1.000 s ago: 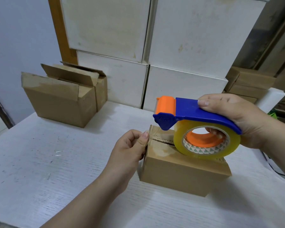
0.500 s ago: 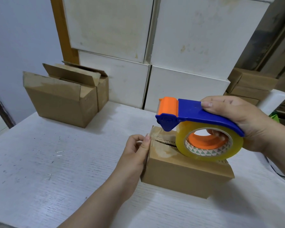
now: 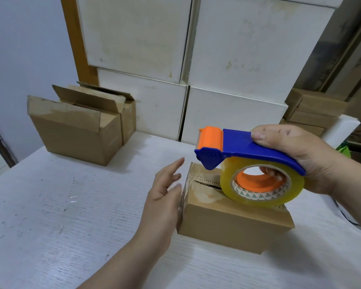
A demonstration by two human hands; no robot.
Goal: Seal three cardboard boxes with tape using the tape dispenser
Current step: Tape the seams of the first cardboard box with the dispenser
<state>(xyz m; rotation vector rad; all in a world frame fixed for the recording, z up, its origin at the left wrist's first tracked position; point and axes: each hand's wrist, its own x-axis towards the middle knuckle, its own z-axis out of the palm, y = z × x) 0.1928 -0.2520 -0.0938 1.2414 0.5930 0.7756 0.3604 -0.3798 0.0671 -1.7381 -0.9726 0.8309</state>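
Observation:
A small brown cardboard box (image 3: 227, 224) lies on the white table (image 3: 61, 205) in front of me, its top flaps closed with a gap along the seam. Clear tape runs over its left end. My right hand (image 3: 300, 161) grips the blue and orange tape dispenser (image 3: 238, 151) by its handle, the clear tape roll (image 3: 263, 184) resting on the box top. My left hand (image 3: 165, 201) lies flat against the left end of the box, fingers spread and slightly blurred. Two more brown boxes (image 3: 75, 130) with raised flaps stand at the back left.
Large white cartons (image 3: 227, 59) are stacked behind the table. More brown boxes (image 3: 313, 109) sit at the back right beside a white block. A dark cable (image 3: 342, 213) runs along the table's right edge.
My left hand has let go of its pinch at the box's top left edge and now presses flat against the end, fingers spread. The dispenser stays in nearly the same spot.

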